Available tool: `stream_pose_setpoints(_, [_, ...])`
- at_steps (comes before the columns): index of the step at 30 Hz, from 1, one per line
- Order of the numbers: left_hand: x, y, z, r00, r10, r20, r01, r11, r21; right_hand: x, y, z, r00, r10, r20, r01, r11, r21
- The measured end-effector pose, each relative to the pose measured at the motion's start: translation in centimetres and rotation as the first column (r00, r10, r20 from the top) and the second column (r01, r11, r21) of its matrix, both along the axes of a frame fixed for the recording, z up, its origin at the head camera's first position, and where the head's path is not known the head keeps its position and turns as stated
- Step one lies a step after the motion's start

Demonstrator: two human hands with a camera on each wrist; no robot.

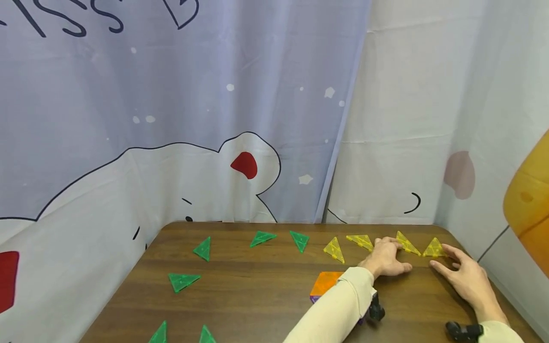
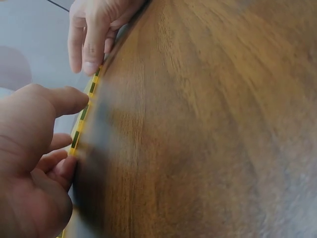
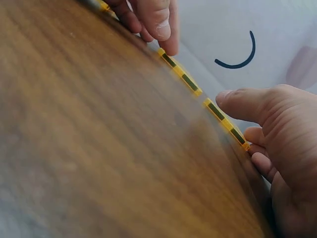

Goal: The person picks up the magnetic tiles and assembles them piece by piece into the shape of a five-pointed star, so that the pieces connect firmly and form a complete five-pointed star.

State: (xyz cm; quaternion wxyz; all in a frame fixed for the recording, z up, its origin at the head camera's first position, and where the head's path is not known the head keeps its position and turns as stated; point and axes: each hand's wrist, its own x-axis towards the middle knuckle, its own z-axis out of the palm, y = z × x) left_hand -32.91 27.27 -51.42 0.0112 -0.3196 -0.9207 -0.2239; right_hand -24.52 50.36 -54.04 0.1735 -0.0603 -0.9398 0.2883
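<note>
left hand (image 1: 383,258): fingertips by the left edge of the third yellow triangle (image 1: 408,244), thumb apart from the fingers; whether they touch it, i cannot tell.
right hand (image 1: 467,276): thumb and fingers apart, at either side of the end yellow triangle (image 1: 434,248) (thumb in front, forefinger by its right side).
yellow row: four pieces near the far right edge of the table (image 1: 257,286); the first yellow triangle (image 1: 334,250) and second yellow triangle (image 1: 361,242) lie left of the left hand.
green triangles (image 1: 299,241): six in view, spread over the left and far middle.
orange tile (image 1: 326,283): partly behind the left sleeve (image 1: 332,309), purple showing beneath.
curtain (image 1: 214,95): behind the table, printed with stars.
</note>
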Motion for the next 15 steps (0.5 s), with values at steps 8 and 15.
stream_pose_setpoints(8, [0.47,0.29,-0.48,0.999,0.01,-0.034,-0.011,0.999,-0.038,-0.12,-0.22,-0.28,1.0,0.021,-0.009,-0.021,1.0,0.013])
stream_pose_setpoints(15, [0.8,0.55,-0.58,0.997,0.031,-0.074,-0.036,0.996,-0.076,-0.26,-0.74,-0.47,0.996,0.071,-0.057,-0.071,0.997,0.006])
